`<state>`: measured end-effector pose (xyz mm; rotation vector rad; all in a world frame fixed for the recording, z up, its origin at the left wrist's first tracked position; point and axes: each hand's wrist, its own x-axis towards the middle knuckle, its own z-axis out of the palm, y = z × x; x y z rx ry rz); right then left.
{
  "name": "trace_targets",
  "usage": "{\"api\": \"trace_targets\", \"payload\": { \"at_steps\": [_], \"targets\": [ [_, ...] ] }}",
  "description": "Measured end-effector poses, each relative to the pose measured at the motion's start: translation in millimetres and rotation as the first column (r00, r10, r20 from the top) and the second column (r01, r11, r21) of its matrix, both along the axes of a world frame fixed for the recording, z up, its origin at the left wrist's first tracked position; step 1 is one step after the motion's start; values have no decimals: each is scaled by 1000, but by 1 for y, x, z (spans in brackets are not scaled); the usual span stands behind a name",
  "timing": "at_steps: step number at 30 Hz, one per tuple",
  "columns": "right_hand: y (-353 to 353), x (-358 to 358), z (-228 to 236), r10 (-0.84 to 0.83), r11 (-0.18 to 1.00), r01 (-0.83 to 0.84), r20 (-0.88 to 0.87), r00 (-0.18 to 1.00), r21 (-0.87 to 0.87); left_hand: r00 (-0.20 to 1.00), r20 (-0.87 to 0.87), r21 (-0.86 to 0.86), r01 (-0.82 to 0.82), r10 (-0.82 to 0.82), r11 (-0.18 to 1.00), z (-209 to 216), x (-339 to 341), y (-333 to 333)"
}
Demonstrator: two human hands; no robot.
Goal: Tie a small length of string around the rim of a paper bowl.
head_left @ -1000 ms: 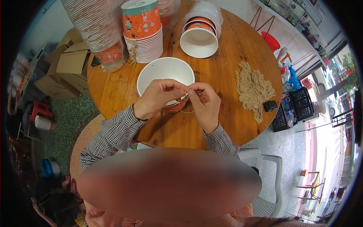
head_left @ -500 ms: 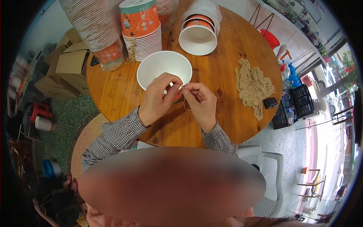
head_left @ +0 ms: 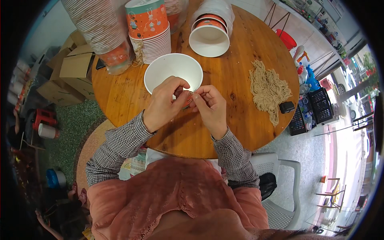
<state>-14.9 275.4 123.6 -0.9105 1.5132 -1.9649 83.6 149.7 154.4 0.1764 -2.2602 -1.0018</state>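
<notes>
A white-lined paper tub (head_left: 170,64) stands with its mouth up on the round wooden table. At its near rim, my left hand (head_left: 164,105) and my right hand (head_left: 210,107) meet with fingertips pinched together. Between them is a short bit of thin twine (head_left: 191,93), mostly covered by the fingers; the tub's near side is also hidden behind my hands. A loose heap of beige twine (head_left: 268,92) lies to the right of my hands.
An upright stack of orange paper tubs (head_left: 149,32) stands behind the tub, beside plastic-wrapped stacks (head_left: 94,28). More tubs (head_left: 209,40) lie on their side at the back. A small black box (head_left: 286,107) sits by the twine heap on the wooden table (head_left: 240,124).
My right hand has shifted slightly left, closer to my left fingertips. The twine end that hung below the right fingers no longer shows. The tub stays in place.
</notes>
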Motion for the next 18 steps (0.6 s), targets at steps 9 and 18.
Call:
{"api": "trace_targets", "payload": {
  "at_steps": [9, 18],
  "targets": [
    [-1, 1, -1, 8, 1000, -8, -6, 1000, -26, 998, 55, -29, 38, -37, 999, 0, 1, -5],
    [1, -2, -11, -76, 997, 71, -165, 983, -36, 995, 60, 6, 80, -81, 997, -2, 1, -7]
  ]
}}
